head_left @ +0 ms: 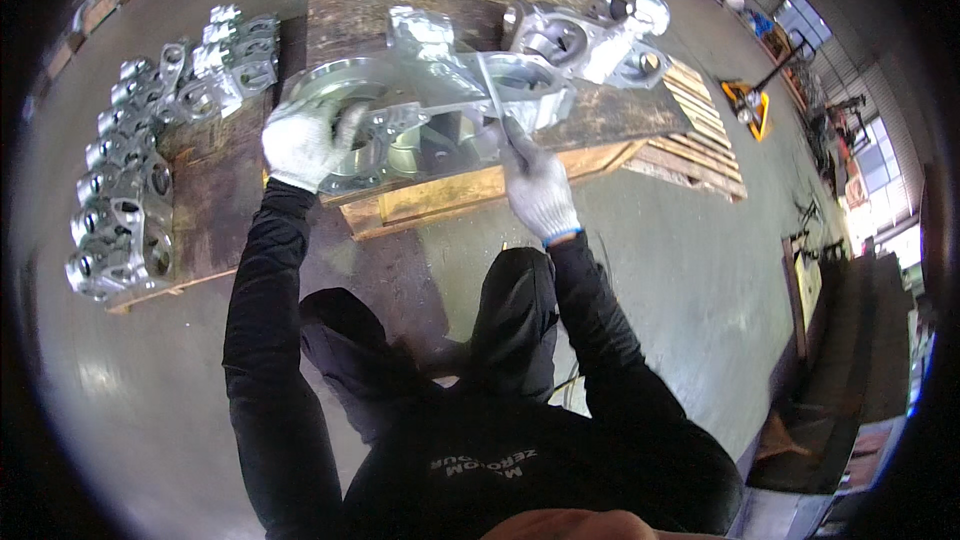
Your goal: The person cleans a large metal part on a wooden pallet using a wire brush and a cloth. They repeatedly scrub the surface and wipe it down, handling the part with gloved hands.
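Note:
A large silvery machined metal part (pixel 440 88) with wide round openings lies in front of me on a wooden pallet top. My left hand (pixel 302 145), in a white knitted glove, grips the rim of its big ring at the left end, thumb and fingers apart around the edge. My right hand (pixel 538 185), also gloved, is closed around the dark handle of a file (pixel 489 85). The long flat blade points away from me and lies over the part's right side. Whether the blade touches the metal I cannot tell.
Another silvery part (pixel 590 40) stands to the right on the same pallet (pixel 640 112). Several similar parts (pixel 130 175) crowd a pallet at the left. A slatted pallet (pixel 700 165) juts out at the right, and a yellow pallet jack (pixel 748 105) stands beyond it.

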The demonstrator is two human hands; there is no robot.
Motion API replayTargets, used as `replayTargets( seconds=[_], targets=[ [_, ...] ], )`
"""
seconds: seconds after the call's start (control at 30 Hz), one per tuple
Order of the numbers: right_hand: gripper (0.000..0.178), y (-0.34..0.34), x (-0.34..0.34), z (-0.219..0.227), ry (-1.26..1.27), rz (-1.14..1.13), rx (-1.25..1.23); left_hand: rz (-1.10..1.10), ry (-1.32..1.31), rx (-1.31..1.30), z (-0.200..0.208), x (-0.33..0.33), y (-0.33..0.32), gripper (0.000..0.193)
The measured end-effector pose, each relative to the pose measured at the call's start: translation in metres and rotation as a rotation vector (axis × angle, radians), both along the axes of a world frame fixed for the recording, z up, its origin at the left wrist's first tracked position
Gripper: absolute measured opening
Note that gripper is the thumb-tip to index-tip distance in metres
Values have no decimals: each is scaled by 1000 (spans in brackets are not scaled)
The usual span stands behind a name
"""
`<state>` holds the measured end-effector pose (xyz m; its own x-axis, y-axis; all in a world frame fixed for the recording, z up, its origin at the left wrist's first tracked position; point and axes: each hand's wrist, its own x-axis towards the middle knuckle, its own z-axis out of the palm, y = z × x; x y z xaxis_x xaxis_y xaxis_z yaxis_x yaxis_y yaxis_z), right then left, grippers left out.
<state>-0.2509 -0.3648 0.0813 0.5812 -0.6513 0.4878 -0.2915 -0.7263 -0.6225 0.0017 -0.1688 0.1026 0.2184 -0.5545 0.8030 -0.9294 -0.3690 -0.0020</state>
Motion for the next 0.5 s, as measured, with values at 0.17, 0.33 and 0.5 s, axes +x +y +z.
replayTargets(
  seconds=[0.17,0.33,0.5],
  targets=[
    [44,11,-4,8,-461,331,1027,65,-4,74,1,2,1,37],
    [47,16,-11,9,-204,145,844,-62,21,-28,5,0,1,35],
    [37,17,-13,7,-21,80,-286,-29,52,40,8,-5,2,37]
  ],
)
